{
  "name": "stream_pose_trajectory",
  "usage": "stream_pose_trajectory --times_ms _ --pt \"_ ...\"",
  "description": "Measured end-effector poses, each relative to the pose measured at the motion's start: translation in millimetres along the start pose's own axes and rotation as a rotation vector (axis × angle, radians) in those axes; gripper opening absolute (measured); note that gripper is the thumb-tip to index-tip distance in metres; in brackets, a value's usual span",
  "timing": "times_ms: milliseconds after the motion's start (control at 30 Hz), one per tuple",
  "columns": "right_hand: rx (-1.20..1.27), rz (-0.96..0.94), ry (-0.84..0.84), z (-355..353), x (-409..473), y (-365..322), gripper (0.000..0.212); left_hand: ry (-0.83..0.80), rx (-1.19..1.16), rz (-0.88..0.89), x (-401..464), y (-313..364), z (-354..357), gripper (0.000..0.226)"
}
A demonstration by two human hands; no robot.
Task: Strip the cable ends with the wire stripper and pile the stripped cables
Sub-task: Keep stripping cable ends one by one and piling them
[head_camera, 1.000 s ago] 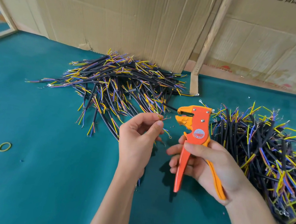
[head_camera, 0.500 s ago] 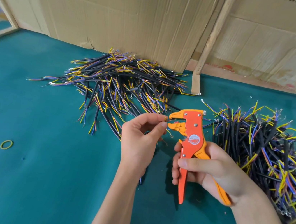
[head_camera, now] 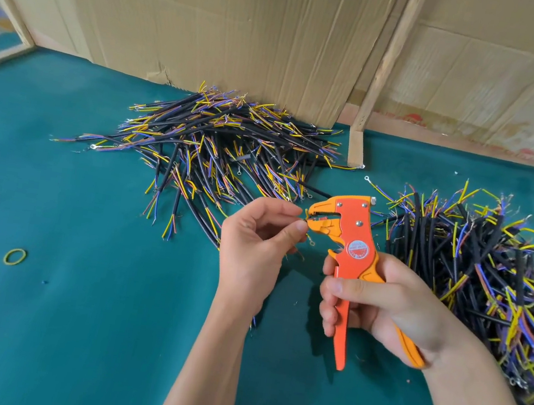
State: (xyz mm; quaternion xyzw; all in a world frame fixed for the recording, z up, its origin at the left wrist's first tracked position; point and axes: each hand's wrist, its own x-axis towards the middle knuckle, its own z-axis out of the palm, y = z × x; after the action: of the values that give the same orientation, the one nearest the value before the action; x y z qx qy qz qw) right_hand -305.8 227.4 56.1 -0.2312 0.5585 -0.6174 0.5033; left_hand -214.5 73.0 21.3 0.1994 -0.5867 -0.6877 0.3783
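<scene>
We've got the orange wire stripper (head_camera: 353,244) in our right hand (head_camera: 384,306), grip clenched around both handles, head pointing left and a bit up. The left hand (head_camera: 254,251) pinches one cable (head_camera: 304,221) between thumb and forefinger, grip closed on it, and feeds the cable's tip right into the stripper's mouth. Most of that cable is hidden behind the hand, though a bit of wire pokes out below the wrist, so we can't tell how long it is.

Both hands hover over the green desk (head_camera: 89,332), between two heaps. The pile of black cables (head_camera: 217,155) with yellow, blue and brown ends sits behind the left hand, up against the cardboard sheets (head_camera: 214,25) at the back. The other heap (head_camera: 474,270) is off to the right, just beside the right hand, and runs down the right edge of the view. Which pile is the stripped one, we honestly can't say from here.

A wooden slat (head_camera: 376,81) leans between the cardboard pieces. There's also a yellow rubber band (head_camera: 15,257) lying on the desk by itself, well apart to the left.
</scene>
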Motion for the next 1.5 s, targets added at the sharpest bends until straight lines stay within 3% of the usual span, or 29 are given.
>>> stream_pose_trajectory --times_ms 167,767,1133,1300,1500 --pt "-0.025 0.001 0.010 -2.1 0.2 1.6 0.017 -0.003 0.007 -0.001 -0.3 -0.2 0.6 0.020" --pt "-0.152 0.014 0.005 -5.1 -1.2 1.6 0.010 -0.037 0.155 0.018 -1.1 0.3 -1.9 0.022" --pt "-0.156 0.020 0.010 -6.1 -0.8 3.0 0.011 -0.017 0.264 0.053 -2.6 2.5 0.5 0.023" --pt "-0.180 0.022 0.025 -4.9 1.9 5.8 0.017 -0.004 0.315 0.067 -2.5 4.5 -0.7 0.036" --pt "-0.133 0.034 0.084 0.7 4.5 7.6 0.025 -0.002 0.326 0.080 -2.8 3.7 0.4 0.036"
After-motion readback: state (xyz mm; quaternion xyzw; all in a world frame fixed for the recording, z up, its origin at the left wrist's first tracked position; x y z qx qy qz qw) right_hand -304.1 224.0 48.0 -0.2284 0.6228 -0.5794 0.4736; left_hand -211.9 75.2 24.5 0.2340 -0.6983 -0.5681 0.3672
